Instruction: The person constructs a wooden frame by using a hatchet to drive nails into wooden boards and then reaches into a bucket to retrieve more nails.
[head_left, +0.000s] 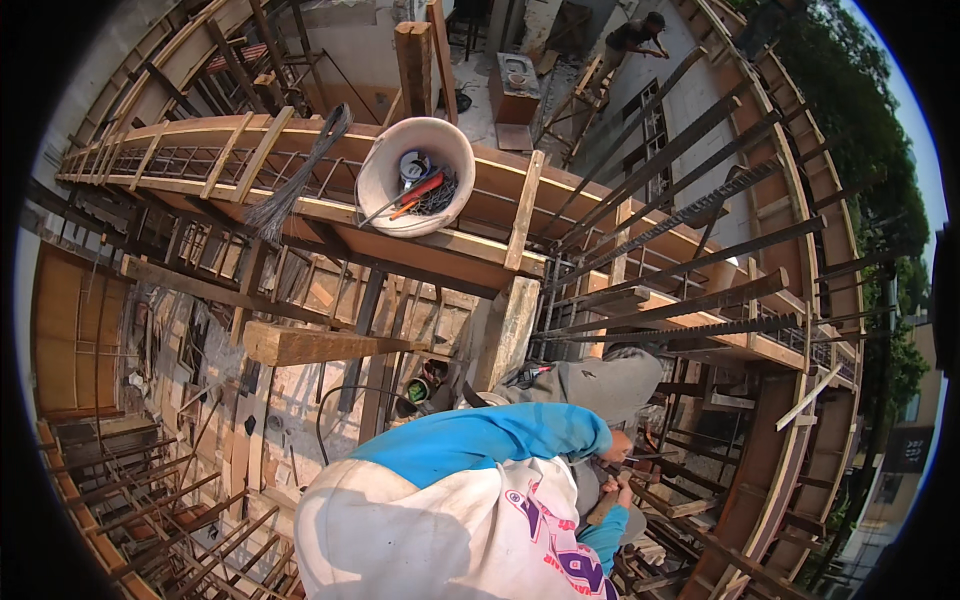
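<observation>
My left hand [617,447], in a blue sleeve, is closed around something dark and thin that I cannot make out. Just below it, my right hand [622,492] is closed too, with its fingers curled round something small and dark. The two hands are close together above grey trouser legs, beside dark steel bars. Part of what lies between them is hidden by my fingers and sleeve.
A whitish bucket [455,160] with red-handled tools and dark metal bits rests on the wooden formwork [500,272]. Beside it lies a bundle of thin wire [290,195]. Several upright rebars [700,270] rise at right. Another person [632,38] stands farther off. Below is a deep drop.
</observation>
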